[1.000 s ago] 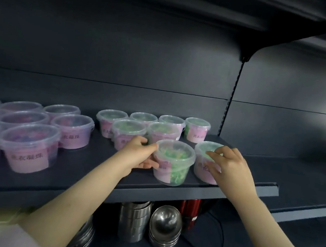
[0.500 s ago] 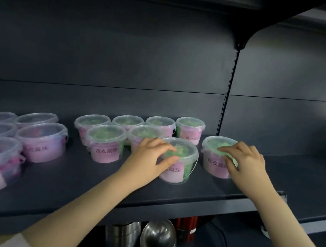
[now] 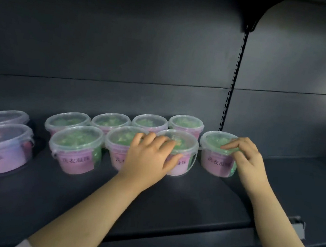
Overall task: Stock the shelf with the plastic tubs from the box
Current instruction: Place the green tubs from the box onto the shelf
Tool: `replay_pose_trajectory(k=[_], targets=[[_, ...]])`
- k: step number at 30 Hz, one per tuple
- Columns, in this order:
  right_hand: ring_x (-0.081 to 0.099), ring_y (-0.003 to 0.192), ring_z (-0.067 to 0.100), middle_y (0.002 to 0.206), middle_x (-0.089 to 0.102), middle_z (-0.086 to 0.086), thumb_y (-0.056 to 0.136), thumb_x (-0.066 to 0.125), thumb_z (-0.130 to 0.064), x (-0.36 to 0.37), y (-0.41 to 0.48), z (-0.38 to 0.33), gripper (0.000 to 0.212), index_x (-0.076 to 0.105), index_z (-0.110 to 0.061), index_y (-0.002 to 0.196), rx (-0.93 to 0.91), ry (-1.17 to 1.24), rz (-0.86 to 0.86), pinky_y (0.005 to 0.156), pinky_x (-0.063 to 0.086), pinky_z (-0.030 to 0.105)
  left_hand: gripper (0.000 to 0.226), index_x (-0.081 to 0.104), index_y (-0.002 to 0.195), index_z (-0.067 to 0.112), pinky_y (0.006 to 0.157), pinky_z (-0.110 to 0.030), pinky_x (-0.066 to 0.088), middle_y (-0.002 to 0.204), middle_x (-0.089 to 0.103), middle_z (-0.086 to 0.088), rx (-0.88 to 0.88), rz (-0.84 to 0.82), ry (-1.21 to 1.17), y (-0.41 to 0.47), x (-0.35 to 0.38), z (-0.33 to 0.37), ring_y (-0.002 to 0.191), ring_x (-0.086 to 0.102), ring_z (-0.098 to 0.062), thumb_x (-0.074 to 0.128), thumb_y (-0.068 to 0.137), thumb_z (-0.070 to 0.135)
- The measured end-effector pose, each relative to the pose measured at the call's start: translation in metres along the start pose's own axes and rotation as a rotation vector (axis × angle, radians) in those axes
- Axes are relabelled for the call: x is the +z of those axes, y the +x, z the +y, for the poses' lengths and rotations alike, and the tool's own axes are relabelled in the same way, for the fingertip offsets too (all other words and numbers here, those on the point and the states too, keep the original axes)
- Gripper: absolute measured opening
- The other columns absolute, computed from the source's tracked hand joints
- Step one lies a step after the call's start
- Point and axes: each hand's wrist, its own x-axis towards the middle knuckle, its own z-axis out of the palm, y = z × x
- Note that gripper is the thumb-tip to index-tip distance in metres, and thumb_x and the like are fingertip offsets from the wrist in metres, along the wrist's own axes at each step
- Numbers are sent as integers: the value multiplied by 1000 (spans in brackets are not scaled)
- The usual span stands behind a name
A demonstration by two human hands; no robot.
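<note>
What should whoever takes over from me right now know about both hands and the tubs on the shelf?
Left hand: holds the third front tub, which stands on the shelf.
Right hand: holds the end tub, also set down, just right of it.
Done: four green tubs in the back row, four in front; larger tubs at far left.
To do: release both, fetch more. The box is out of view, so the remaining count is unknown.

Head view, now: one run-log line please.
left hand: grips third front-row tub | right hand: grips rightmost tub | both tubs on shelf
</note>
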Motion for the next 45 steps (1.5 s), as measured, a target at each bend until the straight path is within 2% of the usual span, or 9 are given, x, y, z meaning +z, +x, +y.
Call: replay_pose_trajectory(k=[4,11,16,22,26,29,32,38,45], targets=[[45,121,5,105,69,-3,72,34,-7,-5,3,7,33,67,-10,76,12,70,1,108,29,21,40,69,100,17,79,-40,43,96,71,5,9,41,51,0,3,0,87,63,-21,48,95,50],[33,132,2,137,40,-2,84,37,-7,-1,3,14,40,70,-29,77,99,204,-48,109,26,27,41,69,106,22,85,-40,43,106,70,4,-25,31,78,-2,10,7,98,62,-21,39,99,48],[41,117,19,120,52,-10,79,45,-37,6,0,14,24,65,-41,90,-5,-179,-13,93,11,0,42,68,111,23,83,-40,46,110,70,3,-36,10,100,-2,13,8,100,63,-21,37,100,48],[47,107,30,108,55,-10,84,69,-24,8,-3,17,16,71,-33,96,-107,-315,56,94,12,1,38,68,107,22,79,-40,47,100,68,4,-19,56,142,-4,15,10,89,63,-22,38,100,45],[50,106,35,110,53,-10,84,64,-32,12,-1,21,18,71,-31,100,-152,-384,74,95,10,0,37,68,108,21,80,-40,48,100,69,4,-25,76,122,-3,19,10,90,64,-22,40,100,44],[49,105,31,117,54,-3,83,58,-37,13,-4,17,27,71,-28,104,-179,-417,118,99,20,12,24,66,116,23,86,-39,46,107,68,3,18,126,99,-5,19,11,99,63,-22,56,95,29],[49,104,24,116,58,-2,84,51,-35,16,-8,7,30,71,-23,103,-213,-444,178,94,34,30,40,64,120,24,88,-37,41,114,67,3,73,124,96,-8,18,15,100,61,-22,57,84,7],[50,102,27,104,66,0,85,62,-9,16,-8,7,19,72,-17,99,-252,-501,161,92,26,16,39,66,117,23,88,-35,44,112,68,5,76,113,55,-5,18,14,94,64,-20,55,83,8],[49,103,26,113,61,3,85,58,-11,17,-14,-1,23,70,-16,104,-301,-555,243,91,40,36,38,63,120,24,95,-41,42,119,65,2,50,99,53,-5,16,14,106,60,-23,60,85,10]])
